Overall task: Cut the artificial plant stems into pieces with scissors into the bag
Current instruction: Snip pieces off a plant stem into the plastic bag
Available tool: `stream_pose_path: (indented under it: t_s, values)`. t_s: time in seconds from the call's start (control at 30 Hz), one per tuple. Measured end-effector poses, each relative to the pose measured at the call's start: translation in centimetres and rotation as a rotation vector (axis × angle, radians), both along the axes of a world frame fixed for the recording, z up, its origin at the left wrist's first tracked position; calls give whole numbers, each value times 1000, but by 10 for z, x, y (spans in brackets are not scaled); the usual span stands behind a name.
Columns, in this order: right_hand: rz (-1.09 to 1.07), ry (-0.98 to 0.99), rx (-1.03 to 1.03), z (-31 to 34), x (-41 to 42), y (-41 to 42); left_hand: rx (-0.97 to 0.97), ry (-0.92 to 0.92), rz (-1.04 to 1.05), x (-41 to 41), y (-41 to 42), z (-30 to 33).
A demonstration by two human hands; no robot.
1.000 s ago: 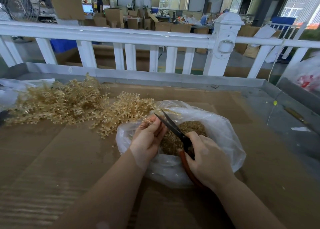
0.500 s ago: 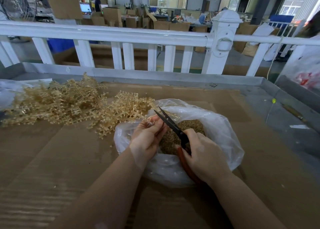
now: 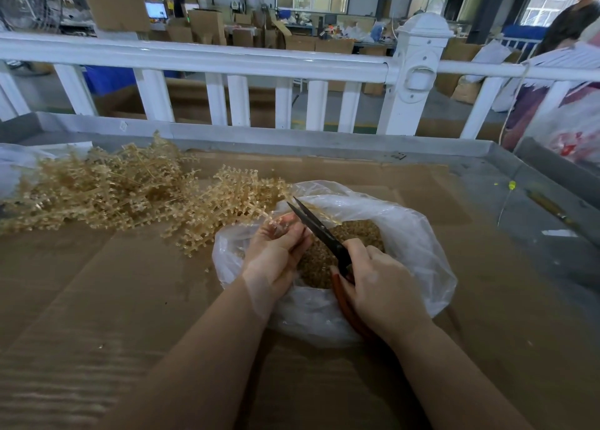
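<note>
Though the clear crumpled plastic bag (image 3: 418, 254) already holds a deep layer of small tan cut pieces (image 3: 354, 234), I judge the job to be somewhere in the middle: a wide heap of pale gold, branching artificial plant stems (image 3: 107, 189) lies uncut on the brown cardboard sheet (image 3: 97, 299) that covers the bench, to the left of the bag and reaching its rim. How many stems the heap holds I cannot count from here.

My left hand (image 3: 276, 254) sits over the bag's left edge, palm turned partly up, its fingers curled round one thin stem (image 3: 259, 210) that runs from the heap across the bag mouth. The stem's far end, beyond the blades, is too faint to follow. My right hand (image 3: 380, 286) is just beside it, over the near right part of the bag, clenched round the reddish-brown handles of the black-bladed scissors (image 3: 319, 229). The blades point up and to the left, slightly parted, their tips right by the left fingertips and over the bag opening. Whether they already bite the stem I cannot tell.

Both forearms come in from the lower edge, close together, wrists above the bag. Beyond the bench stands a white railing (image 3: 227, 59), with cardboard boxes on the workshop floor behind it.
</note>
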State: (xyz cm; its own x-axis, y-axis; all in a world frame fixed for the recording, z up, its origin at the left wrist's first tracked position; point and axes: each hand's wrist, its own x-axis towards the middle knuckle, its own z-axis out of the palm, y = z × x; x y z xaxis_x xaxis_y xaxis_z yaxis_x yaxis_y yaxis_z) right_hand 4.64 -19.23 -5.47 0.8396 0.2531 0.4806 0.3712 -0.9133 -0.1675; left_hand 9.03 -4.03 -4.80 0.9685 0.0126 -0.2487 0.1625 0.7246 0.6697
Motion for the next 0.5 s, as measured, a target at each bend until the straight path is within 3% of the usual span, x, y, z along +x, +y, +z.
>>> stream_pose_path:
  t_s: [0.5]
  values:
    - [13,-24,108,-2,-3,-3,-55,-5,-61,5,6,-2]
